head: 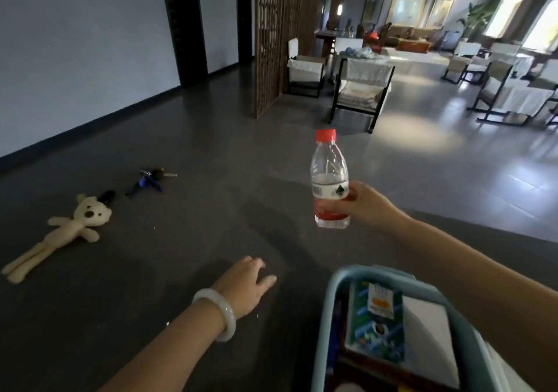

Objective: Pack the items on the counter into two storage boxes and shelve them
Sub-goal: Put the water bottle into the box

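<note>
From the head camera, the right hand (363, 202) is curled round the lower half of a clear plastic bottle (329, 177) with a red cap, gripping it at the label. The bottle stands upright in the air above the dark counter (169, 234), just beyond the storage box.

The left hand (247, 283) lies palm down on the counter with its fingers loosely spread, holding nothing. A pale bracelet (216, 314) sits on that wrist.

The light blue storage box (330, 298) is at the lower right, close to the person, between the two forearms. A green printed packet (374, 328) lies in it, partly over something flat and white (428, 328); what else is inside cannot be made out.

On the far left of the counter a cream plush toy (68, 234) with long legs lies flat on its back. A bunch of keys (152, 178) with a blue tag lies near its head, well apart from both hands.

Past the counter edge are a wooden lattice screen (271, 41) and dark-framed chairs (360, 89) with white cushions.
</note>
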